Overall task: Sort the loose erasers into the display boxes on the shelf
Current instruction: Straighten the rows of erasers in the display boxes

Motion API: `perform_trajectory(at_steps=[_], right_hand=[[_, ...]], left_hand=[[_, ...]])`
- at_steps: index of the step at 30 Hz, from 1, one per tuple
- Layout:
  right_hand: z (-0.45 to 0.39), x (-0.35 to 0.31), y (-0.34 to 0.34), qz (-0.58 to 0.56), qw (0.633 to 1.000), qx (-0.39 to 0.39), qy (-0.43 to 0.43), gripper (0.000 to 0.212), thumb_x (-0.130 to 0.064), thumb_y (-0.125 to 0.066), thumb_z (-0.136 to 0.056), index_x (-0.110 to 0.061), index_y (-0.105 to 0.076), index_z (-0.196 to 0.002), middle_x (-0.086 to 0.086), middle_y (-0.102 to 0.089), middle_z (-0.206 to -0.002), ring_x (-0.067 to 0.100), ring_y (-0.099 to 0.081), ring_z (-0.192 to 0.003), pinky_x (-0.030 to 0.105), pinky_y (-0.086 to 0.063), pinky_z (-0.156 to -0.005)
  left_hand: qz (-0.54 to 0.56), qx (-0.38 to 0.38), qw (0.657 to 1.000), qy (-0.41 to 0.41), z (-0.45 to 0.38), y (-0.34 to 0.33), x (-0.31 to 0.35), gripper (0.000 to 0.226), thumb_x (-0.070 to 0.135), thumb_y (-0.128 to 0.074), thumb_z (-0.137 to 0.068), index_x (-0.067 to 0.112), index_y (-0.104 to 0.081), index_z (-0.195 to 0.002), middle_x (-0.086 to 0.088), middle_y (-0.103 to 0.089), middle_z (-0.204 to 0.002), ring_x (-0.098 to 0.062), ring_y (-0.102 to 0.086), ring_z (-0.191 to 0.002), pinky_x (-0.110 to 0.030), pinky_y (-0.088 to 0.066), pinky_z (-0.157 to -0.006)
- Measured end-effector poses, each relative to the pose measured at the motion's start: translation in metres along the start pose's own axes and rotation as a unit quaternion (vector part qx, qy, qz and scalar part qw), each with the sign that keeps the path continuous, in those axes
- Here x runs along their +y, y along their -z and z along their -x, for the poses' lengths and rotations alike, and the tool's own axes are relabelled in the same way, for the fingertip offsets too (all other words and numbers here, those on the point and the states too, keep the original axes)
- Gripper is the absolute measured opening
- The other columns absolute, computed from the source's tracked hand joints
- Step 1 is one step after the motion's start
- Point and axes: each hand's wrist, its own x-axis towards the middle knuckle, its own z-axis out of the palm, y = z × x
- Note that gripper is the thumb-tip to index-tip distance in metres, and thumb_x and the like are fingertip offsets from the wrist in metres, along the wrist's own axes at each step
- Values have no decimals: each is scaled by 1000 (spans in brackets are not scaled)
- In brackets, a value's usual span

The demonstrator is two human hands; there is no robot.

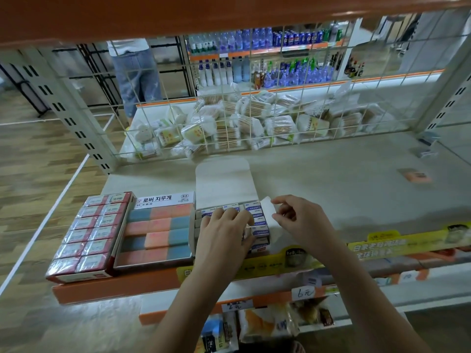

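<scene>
Erasers in blue-and-white sleeves (258, 220) sit packed in rows inside the white display box (224, 184) on the shelf (331, 179), whose lid stands folded up at the back, probably so the rows can be reached from above. Left of it, the open box of pink-and-blue erasers (158, 230) and the red box of wrapped erasers (89, 233) stand side by side, edges touching, lined up along the shelf front where a shopper would see them. Well apart to the right, one loose orange eraser (415, 176) lies alone on the bare shelf, and by my reading it remains to be sorted. The left hand (224, 233) lies over the white box with fingers curled down onto the sleeved erasers, apparently pressing or squaring them into their rows; whether its grip has actually closed round one I cannot tell. The right hand (298, 217) pinches the box's white side flap (266, 202) between thumb and fingertips, likely holding it out of the way so the rows can settle
</scene>
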Motion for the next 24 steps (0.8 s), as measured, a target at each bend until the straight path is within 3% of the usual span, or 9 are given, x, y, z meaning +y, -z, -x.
perform_trajectory(at_steps=[8, 13, 18, 24], right_hand=[[0, 3, 5, -19, 1000, -17, 8, 26, -19, -60, -89, -18, -62, -115, -10, -58, -82, 4, -54, -73, 7, -41, -67], [-2, 24, 32, 4, 1000, -12, 18, 25, -16, -61, -88, -15, -63, -113, -5, -60, -87, 8, -54, -74, 12, -39, -68], [-2, 71, 81, 74, 997, 20, -6, 27, -16, -63, -86, -16, -63, -113, -6, -57, -92, 10, -54, -80, 18, -39, -71], [4, 141, 144, 168, 981, 46, -79, 29, -20, -64, -86, -19, -62, -115, 0, -59, -105, 11, -55, -82, 25, -44, -74]], left_hand=[[-18, -39, 999, -22, -6, 4, 1, 30, 50, -43, -93, 35, -52, -118, 11, -48, -130, -13, -37, -120, -30, -28, -101], [-18, -2, 997, -69, -33, 17, 24, 29, 48, -40, -95, 34, -58, -111, 11, -56, -117, -11, -44, -109, -26, -30, -91], [20, 43, 987, -154, -76, 13, 89, 27, 44, -46, -94, 28, -61, -109, 8, -61, -111, -16, -49, -107, -30, -32, -89], [45, 20, 970, -236, -126, -19, 181, 29, 43, -49, -92, 26, -59, -114, 4, -60, -112, -19, -49, -109, -33, -34, -89]])
